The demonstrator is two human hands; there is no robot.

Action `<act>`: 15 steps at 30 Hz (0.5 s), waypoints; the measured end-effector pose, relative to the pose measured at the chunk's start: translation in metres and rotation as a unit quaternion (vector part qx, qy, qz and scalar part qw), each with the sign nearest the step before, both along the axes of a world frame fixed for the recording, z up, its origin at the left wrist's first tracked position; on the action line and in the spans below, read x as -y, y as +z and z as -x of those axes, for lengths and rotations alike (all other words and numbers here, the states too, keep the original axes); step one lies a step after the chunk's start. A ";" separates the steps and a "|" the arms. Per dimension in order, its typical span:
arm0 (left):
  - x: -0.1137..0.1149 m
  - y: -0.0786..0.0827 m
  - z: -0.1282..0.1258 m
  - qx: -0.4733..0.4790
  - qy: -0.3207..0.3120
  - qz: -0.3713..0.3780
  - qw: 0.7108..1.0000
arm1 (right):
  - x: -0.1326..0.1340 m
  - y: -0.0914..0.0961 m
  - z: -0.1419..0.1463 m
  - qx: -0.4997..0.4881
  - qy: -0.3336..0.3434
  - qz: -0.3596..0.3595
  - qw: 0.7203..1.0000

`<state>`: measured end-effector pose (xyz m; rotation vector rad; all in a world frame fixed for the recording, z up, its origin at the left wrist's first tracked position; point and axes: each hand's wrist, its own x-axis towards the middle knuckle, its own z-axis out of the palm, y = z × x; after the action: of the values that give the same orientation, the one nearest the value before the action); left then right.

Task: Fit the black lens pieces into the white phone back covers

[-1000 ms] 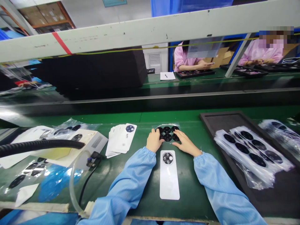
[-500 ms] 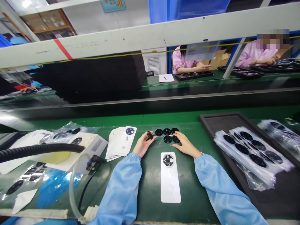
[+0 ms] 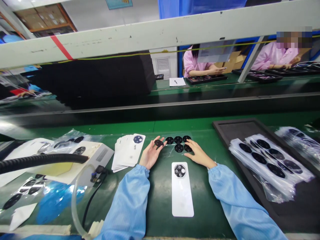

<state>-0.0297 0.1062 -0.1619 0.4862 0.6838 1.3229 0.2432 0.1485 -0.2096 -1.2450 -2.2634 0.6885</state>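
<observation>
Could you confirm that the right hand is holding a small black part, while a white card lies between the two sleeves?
Not quite: the head view shows the small black part in the left hand, not the right hand. The white card does lie between the left sleeve and the right sleeve.

Past the grip, a white beam (image 3: 160, 35) crosses the room, a wall vent (image 3: 163, 67) and blue curtain (image 3: 200, 8) behind it.

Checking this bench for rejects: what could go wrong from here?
The black piece perched at the bare left hand could drop or pick up fingerprints. The right hand, right beside the sheet of black pieces, might nudge them out of line. The white card below could get knocked.
</observation>
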 end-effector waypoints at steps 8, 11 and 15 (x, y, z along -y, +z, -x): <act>0.006 0.000 -0.002 -0.068 0.010 -0.039 0.997 | 0.002 0.004 0.001 0.004 -0.002 -0.005 1.000; 0.009 -0.001 -0.005 -0.098 0.009 -0.046 0.994 | 0.005 0.013 0.005 0.004 -0.007 -0.012 1.000; 0.015 -0.001 -0.005 -0.149 0.004 -0.058 0.987 | 0.020 0.038 0.010 -0.006 -0.008 -0.028 1.000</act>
<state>-0.0247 0.0912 -0.1626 0.7874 0.8588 1.3142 0.2332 0.1280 -0.1717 -1.2278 -2.2458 0.6206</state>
